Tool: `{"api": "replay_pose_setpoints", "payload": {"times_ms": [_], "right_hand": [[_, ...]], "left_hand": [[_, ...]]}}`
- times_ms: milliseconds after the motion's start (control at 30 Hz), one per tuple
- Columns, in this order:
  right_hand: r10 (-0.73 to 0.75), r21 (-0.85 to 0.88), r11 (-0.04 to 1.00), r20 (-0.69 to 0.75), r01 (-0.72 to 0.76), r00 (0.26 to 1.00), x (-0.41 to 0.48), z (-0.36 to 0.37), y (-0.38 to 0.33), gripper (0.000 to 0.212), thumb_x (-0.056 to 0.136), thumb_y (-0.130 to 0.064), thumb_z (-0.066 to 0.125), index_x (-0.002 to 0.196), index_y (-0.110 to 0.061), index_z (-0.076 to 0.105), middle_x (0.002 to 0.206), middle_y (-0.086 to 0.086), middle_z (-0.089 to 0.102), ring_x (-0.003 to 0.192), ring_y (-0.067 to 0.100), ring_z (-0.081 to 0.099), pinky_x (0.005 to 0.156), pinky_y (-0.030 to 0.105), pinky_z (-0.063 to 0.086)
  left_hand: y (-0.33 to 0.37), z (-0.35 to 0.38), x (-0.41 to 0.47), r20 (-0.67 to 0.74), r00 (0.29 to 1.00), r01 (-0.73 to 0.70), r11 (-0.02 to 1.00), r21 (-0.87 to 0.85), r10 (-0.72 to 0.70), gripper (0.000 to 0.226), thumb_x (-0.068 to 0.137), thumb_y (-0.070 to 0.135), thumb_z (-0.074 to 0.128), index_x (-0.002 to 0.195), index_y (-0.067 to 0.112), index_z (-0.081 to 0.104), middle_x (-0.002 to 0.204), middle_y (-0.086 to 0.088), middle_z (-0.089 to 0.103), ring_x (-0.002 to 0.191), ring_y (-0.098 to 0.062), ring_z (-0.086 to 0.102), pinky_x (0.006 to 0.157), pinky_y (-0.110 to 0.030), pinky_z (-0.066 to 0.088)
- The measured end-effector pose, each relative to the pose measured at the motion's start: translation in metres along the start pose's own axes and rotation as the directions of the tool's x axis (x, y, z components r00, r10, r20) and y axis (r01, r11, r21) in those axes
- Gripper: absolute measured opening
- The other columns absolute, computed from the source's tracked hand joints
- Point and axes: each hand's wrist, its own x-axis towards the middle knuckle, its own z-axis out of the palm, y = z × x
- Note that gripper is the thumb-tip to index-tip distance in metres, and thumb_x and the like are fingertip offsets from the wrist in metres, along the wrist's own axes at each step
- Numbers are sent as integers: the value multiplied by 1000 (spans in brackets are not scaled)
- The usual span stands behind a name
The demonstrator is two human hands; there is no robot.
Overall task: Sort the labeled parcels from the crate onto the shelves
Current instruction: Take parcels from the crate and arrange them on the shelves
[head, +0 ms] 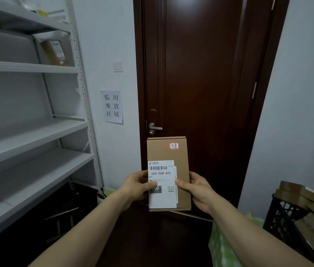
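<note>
1. Forearms (86, 234) come in from the bottom edge and meet at a parcel (168, 151) held in mid-air in front of the dark door (200, 64).
2. The left hand (137, 186) grips the parcel's left long edge, thumb laid over the front face and fingers curled behind. The right hand (194, 189) grips the right long edge the same way.
3. The parcel is a flat brown cardboard box held with its long side up and its face toward the camera. Its top edge sits just under the door handle (155, 128) in the view.
4. A white shipping label (162, 176) covers the lower left of the face and reaches the left edge, where both thumbs rest on it. A small red-bordered sticker (174, 145) sits near the top right corner.
5. White shelves (33, 132) run along the left wall, their front edges slanting toward the door. An upper board carries a brown box (56, 53); the perforated corner post stands well apart from the parcel.
6. Between that post and the door frame lies a strip of pale wall with a paper sign (112, 106) and a light switch (117, 65).
7. A black crate (279, 214) sits at the lower right — more brown parcels (298, 193) are heaped above its rim, well apart from the right hand.
</note>
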Motion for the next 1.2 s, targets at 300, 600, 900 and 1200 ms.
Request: {"api": "replay_pose_setpoints", "payload": {"times_ms": [300,600,900,1200], "right_hand": [[11,1,1000,16,-11,1000,-1,9,3,38,78,2,72,111,-10,58,99,9,71,89,20,69,73,30,56],[14,-46,999,46,-12,999,-1,19,1,40,77,0,74,111,-11,56,98,8,70,88,18,67,73,29,55],[32,-66,997,86,-26,996,-1,35,5,45,78,-1,73,117,-10,54,96,4,69,85,14,67,65,23,53],[44,-121,992,119,-29,992,2,49,9,45,77,-3,74,118,-7,56,95,4,70,85,14,67,68,23,53]], "left_hand": [[-1,-8,-6,-16,1000,0,1000,-4,0,43,87,5,66,127,15,56,114,-10,66,104,-26,65,90,-49,53],[-1,-18,-14,-28,999,-17,1000,-24,16,43,88,1,62,128,15,54,114,-10,66,103,-25,64,87,-43,54],[-5,-33,-26,-67,997,-27,999,-35,25,43,88,2,62,129,15,54,114,-10,67,103,-24,64,82,-37,55],[-9,-48,-34,-101,995,-25,998,-57,19,46,87,0,63,130,12,53,109,-8,68,93,-20,66,78,-35,55]]}}
